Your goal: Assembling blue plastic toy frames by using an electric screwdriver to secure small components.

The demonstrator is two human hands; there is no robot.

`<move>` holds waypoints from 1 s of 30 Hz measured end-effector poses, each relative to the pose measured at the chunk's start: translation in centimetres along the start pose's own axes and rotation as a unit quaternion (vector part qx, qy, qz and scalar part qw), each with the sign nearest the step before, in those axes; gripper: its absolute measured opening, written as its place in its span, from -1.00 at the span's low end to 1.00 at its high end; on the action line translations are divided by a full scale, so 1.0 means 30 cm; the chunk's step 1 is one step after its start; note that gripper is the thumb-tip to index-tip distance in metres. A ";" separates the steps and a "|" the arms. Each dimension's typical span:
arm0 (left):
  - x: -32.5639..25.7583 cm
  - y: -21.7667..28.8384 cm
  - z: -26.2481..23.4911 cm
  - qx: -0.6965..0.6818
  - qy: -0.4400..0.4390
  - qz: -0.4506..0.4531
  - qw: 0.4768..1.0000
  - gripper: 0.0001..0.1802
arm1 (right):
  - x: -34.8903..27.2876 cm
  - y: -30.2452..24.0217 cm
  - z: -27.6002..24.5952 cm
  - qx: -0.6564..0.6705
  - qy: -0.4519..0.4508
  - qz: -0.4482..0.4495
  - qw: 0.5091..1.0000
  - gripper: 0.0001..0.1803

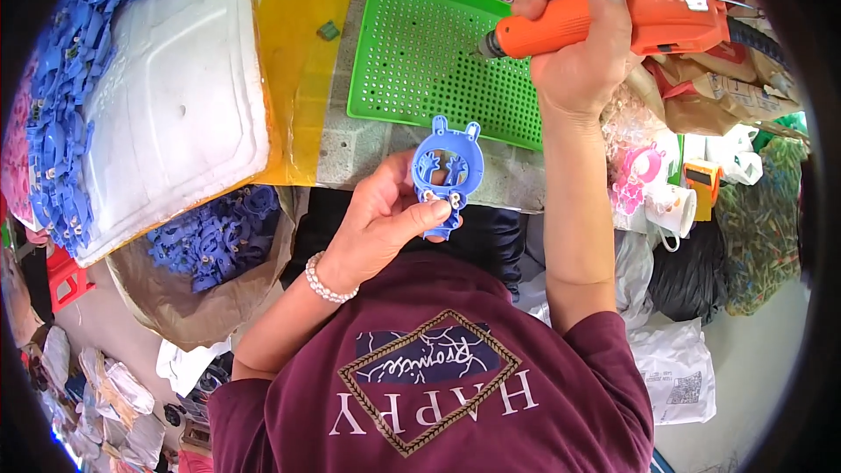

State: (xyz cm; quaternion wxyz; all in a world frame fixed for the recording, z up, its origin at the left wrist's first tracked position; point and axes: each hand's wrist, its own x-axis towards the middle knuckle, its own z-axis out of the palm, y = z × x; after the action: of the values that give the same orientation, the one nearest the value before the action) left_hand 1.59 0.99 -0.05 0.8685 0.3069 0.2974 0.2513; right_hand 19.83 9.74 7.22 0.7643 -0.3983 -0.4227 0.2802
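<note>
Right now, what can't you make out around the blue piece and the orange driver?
Head view only:
- Orange power screwdriver: bit tip too small to tell; grip covered by the right hand.
- Blue plastic part: lower end covered by left hand fingers; screws too small.
- Green perforated tray: far corner hidden behind the driver.

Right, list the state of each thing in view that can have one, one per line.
Left hand: shut on blue plastic part, held upright.
Right hand: gripping orange power screwdriver, tip over green perforated tray.
Green perforated tray: lying flat.
Brown sack: open, blue parts inside.
White foam lid: tilted.
</note>
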 end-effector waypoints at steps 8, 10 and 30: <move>0.005 0.000 0.005 0.020 0.006 0.004 1.000 -0.57 | 0.005 0.063 -0.056 -0.033 -0.064 0.011 0.997 -0.62; 0.006 0.002 0.006 0.021 0.003 0.008 1.000 -0.57 | 0.002 0.065 -0.054 -0.028 -0.060 0.014 0.998 -0.62; 0.008 0.011 0.004 0.030 -0.011 -0.007 0.999 -0.39 | 0.027 0.140 0.004 0.435 -0.144 -0.048 0.887 -0.66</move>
State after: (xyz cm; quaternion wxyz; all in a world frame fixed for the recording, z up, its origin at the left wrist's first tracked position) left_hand 1.75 1.32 0.17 0.8635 0.3339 0.2977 0.2331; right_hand 19.74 12.61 4.05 0.8046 0.0399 -0.3822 0.4528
